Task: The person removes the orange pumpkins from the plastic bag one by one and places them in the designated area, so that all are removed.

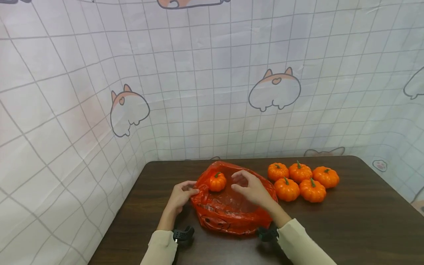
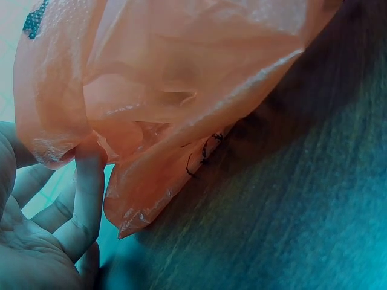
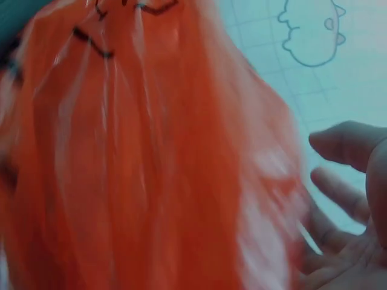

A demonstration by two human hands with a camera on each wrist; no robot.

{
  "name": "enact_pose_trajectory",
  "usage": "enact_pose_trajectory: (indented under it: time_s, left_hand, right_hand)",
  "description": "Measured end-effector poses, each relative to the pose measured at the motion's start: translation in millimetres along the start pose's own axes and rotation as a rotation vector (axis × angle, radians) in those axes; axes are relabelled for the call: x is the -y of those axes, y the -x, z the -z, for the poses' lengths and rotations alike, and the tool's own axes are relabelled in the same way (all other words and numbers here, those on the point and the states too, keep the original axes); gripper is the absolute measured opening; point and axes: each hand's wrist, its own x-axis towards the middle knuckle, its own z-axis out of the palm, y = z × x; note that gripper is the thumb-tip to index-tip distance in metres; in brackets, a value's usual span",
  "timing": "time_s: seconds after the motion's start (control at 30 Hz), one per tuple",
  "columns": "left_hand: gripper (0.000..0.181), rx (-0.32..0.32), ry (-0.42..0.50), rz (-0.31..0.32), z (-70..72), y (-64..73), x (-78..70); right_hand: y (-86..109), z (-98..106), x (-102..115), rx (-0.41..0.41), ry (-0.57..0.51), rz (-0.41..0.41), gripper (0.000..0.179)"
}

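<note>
A red plastic bag with black markings lies spread on the table, its mouth facing up. One small orange pumpkin with a green stem sits inside, toward the left. At the bag's left edge, my left hand pinches the plastic between thumb and finger; the left wrist view shows the film bunched at the fingertips. Over the bag's opening, right of that pumpkin, hovers my right hand, fingers loosely bent and holding nothing. In the right wrist view the bag's side fills most of the picture.
Several more orange pumpkins stand grouped on the table just right of the bag. The dark wooden table extends to both sides and the front. A white grid-patterned curtain hangs behind the table and along the left.
</note>
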Motion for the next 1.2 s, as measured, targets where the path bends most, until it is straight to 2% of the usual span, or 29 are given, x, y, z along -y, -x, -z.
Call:
enact_pose_trajectory:
  time_s: [0.17,0.43,0.63,0.8,1.2]
  left_hand:
    - [0.031,0.004,0.002,-0.005,0.5,1.0,-0.5]
    - [0.032,0.002,0.013,-0.010,-1.9,1.5,-1.8]
    - [0.033,-0.011,-0.001,-0.011,-1.8,2.0,-2.6]
    - [0.032,-0.009,-0.007,0.000,-0.6,0.6,-1.4]
    - [0.030,0.003,-0.012,-0.002,-0.3,1.0,-1.3]
  right_hand:
    - [-12.4,-21,-1,-0.022,-0.046,-0.110,0.037]
    - [-23.8,-44,-7,-0.047,-0.093,-0.182,0.048]
    - [-34.0,-54,-12,-0.047,-0.107,-0.199,0.062]
    - [-39.6,-62,-19,-0.012,-0.101,-0.210,0.069]
    - [-46.9,-68,-25,-0.001,0.004,-0.191,0.085]
